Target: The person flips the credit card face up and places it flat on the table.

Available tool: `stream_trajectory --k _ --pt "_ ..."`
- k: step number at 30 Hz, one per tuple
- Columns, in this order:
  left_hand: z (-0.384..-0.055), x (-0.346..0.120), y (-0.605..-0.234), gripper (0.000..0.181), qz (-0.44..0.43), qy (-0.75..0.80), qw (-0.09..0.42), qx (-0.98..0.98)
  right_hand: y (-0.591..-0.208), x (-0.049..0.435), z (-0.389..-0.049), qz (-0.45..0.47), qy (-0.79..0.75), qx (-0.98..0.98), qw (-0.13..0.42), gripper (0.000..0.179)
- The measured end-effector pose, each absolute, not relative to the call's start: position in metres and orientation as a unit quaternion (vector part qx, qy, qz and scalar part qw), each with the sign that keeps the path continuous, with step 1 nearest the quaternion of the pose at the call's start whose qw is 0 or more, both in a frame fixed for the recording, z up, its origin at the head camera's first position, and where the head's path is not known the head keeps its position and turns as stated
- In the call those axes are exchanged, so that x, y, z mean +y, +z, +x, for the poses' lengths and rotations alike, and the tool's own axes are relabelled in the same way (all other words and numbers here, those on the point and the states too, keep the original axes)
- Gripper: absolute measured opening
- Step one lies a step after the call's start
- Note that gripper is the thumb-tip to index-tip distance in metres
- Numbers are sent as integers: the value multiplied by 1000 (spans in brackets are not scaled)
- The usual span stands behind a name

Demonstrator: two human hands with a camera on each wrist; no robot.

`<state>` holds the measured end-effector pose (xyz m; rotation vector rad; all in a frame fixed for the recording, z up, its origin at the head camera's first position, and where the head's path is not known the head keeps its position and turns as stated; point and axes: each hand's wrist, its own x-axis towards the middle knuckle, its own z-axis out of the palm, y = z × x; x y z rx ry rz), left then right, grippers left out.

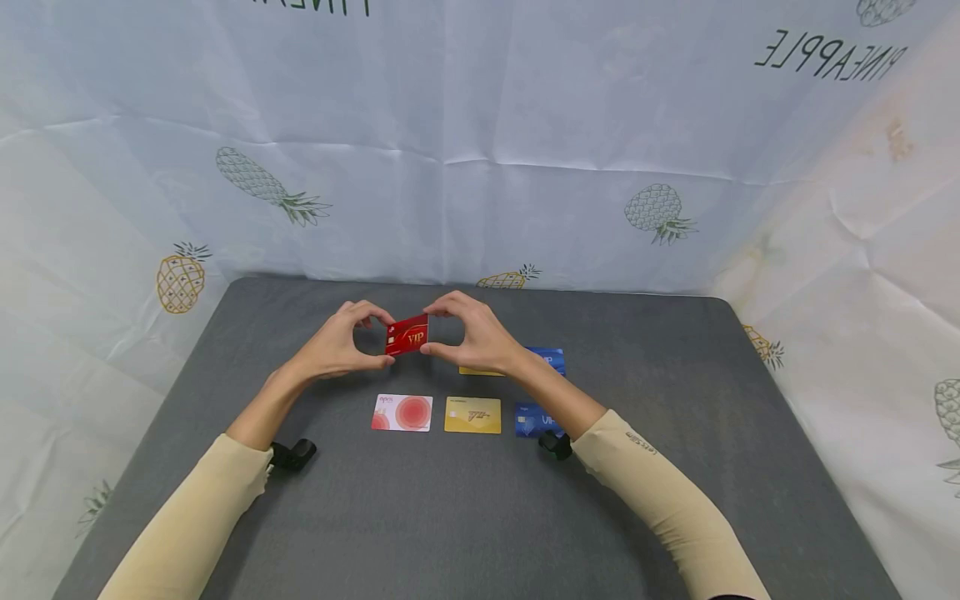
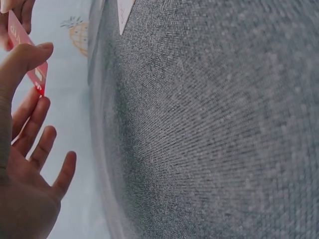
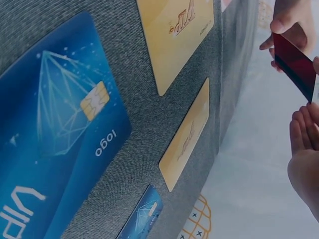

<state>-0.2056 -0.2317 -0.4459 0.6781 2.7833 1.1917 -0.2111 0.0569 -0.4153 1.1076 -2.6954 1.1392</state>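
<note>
A red VIP card (image 1: 407, 335) is held up off the table between both hands, its printed face toward the head camera. The left hand (image 1: 337, 343) pinches its left side with thumb and fingers at the lower and upper corners. On the opposite side, the right hand (image 1: 480, 335) pinches the card's right edge the same way. Below them lie a white-and-pink card (image 1: 402, 413), a gold card (image 1: 472, 415) and a blue VIP card (image 1: 531, 421) in a row. Behind the right forearm, another gold card (image 1: 480, 372) and another blue card (image 1: 551, 360) are partly hidden.
The cards lie on a dark grey cloth-covered table (image 1: 420, 517). A pale curtain (image 1: 450, 208) printed with pineapples hangs behind and around it. Black wrist mounts (image 1: 294, 455) protrude below the forearms, the right one overlapping the near blue card.
</note>
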Motion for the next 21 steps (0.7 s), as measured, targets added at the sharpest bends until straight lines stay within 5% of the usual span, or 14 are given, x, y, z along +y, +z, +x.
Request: stream_trajectory --k 21 --pt "-209 -233 -451 54 221 310 22 924 -434 58 -219 328 291 -897 -53 57"
